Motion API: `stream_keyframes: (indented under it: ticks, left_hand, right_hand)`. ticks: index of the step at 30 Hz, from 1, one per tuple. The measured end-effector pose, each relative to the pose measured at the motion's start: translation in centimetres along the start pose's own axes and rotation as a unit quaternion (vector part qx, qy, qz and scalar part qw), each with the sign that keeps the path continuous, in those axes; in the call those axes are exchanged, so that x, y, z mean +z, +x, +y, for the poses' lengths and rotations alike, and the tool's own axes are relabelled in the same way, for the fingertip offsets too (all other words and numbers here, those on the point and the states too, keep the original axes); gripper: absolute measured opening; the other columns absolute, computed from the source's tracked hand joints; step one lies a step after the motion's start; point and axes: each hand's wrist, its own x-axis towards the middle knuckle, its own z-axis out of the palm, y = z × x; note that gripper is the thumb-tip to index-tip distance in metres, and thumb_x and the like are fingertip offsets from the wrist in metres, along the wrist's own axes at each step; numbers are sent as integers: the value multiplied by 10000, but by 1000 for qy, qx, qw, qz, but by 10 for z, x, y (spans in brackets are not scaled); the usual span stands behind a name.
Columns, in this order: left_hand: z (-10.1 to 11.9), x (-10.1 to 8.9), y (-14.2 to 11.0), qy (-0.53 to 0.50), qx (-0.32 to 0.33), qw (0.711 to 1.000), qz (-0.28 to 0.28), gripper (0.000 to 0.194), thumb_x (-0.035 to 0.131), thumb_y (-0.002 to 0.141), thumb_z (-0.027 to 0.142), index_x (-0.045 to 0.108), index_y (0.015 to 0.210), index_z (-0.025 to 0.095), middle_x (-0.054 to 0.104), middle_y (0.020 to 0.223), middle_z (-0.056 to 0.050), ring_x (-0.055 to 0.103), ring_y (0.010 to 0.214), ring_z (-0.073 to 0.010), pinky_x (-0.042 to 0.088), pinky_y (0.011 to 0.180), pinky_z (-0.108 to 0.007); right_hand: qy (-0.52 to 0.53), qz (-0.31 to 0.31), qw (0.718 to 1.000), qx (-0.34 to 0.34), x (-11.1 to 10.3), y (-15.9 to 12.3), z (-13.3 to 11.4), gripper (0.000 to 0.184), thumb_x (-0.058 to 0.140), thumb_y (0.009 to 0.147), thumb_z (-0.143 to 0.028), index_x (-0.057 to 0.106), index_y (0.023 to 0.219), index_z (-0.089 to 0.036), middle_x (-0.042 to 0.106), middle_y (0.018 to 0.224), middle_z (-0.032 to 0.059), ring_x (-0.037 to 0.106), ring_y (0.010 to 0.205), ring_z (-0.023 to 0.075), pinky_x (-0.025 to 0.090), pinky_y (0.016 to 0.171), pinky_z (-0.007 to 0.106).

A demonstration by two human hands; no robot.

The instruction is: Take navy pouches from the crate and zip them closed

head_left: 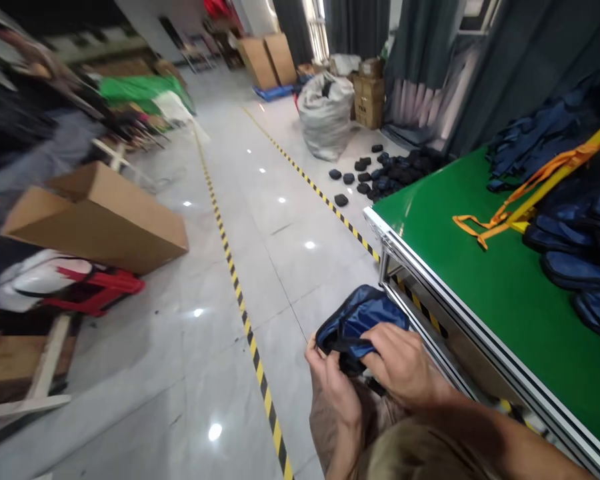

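Note:
A small dark blue fabric pouch point(357, 320) sits between both of my hands, low in the view beside the corner of a green table point(480, 267). My left hand point(333, 383) grips its near left edge with curled fingers. From the right, my right hand point(400, 363) lies over the pouch, fingers closed on the fabric. Black lining or trim shows under the blue cloth.
On the green table lie several more blue pouches point(580, 267), an orange strap point(510, 200) and a yellow bar point(570, 160). Black pads point(375, 177) and a grey sack point(325, 113) are on the tiled floor. Cardboard boxes point(100, 220) stand left; yellow-black tape point(240, 300) crosses the floor.

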Motion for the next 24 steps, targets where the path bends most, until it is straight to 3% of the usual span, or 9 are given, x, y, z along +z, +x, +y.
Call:
stream_keyframes:
  ticks: [3, 5, 9, 13, 15, 17, 20, 22, 24]
  left_hand:
    - [-8, 4, 31, 10, 23, 999, 38, 447, 550, 1004, 535, 538, 1351, 254, 686, 1329, -110, 668, 1250, -284, 548, 1070, -381]
    - [-20, 8, 49, 38, 37, 998, 27, 478, 593, 979, 622, 559, 1268, 243, 726, 1218, -105, 696, 1174, -287, 563, 1043, -394]
    - [-43, 15, 75, 80, 22, 996, -40, 466, 563, 961, 715, 608, 1065, 263, 767, 1012, -103, 734, 1000, -315, 599, 959, -441]
    - [-62, 18, 85, 91, -34, 994, -44, 620, 528, 963, 752, 683, 1268, 236, 756, 1401, -198, 674, 1383, -394, 526, 1180, -498]
    - [-73, 17, 87, 101, -68, 992, -27, 732, 553, 936, 771, 663, 1401, 217, 662, 1578, -211, 558, 1546, -402, 477, 1252, -502]
    - [-84, 17, 90, 110, -85, 990, -19, 784, 576, 908, 791, 671, 1433, 216, 618, 1637, -202, 483, 1613, -395, 434, 1298, -496]
    - [-92, 20, 96, 104, -79, 991, -31, 780, 587, 892, 820, 722, 1387, 232, 656, 1602, -189, 517, 1590, -391, 386, 1336, -490]
    - [-93, 24, 101, 92, -85, 991, -38, 804, 578, 882, 856, 740, 1364, 233, 675, 1580, -192, 561, 1552, -399, 403, 1326, -495]
    - [-92, 30, 103, 77, -102, 991, -41, 837, 588, 865, 882, 747, 1355, 222, 685, 1564, -202, 579, 1536, -406, 451, 1294, -484]
  right_hand:
    - [6, -11, 1000, -20, 33, 17, 2, 273, 522, 1131, -227, 639, 887, -271, 708, 725, 34, 691, 632, 233, 476, 594, 363]
    - [39, -29, 999, -10, 44, 25, 9, 260, 530, 1121, -225, 616, 879, -269, 720, 731, 20, 699, 615, 220, 461, 569, 341]
    - [123, -71, 989, 49, 32, 32, 27, 241, 546, 1119, -272, 659, 907, -284, 752, 763, 2, 714, 625, 202, 493, 569, 321]
    - [115, 42, 987, 103, 16, 31, 61, 187, 623, 1086, -450, 766, 1030, -343, 820, 930, 57, 781, 788, 275, 586, 669, 378]
    - [106, 63, 980, 157, 23, 33, 83, 265, 617, 1072, -542, 755, 962, -344, 788, 853, 47, 733, 690, 264, 560, 606, 374]
    - [132, 37, 964, 227, 42, 37, 103, 460, 549, 1077, -644, 660, 786, -305, 658, 658, 9, 601, 530, 219, 482, 498, 342]
    - [222, -27, 928, 297, 77, 47, 121, 673, 441, 1036, -827, 508, 662, -271, 516, 562, -7, 516, 502, 202, 432, 453, 312]
    - [264, -50, 915, 301, 94, 53, 125, 720, 421, 994, -902, 525, 669, -268, 525, 581, 7, 546, 557, 224, 478, 492, 323]
    - [280, -59, 920, 269, 101, 57, 125, 722, 439, 979, -916, 577, 694, -267, 534, 592, 20, 577, 607, 246, 520, 538, 337]
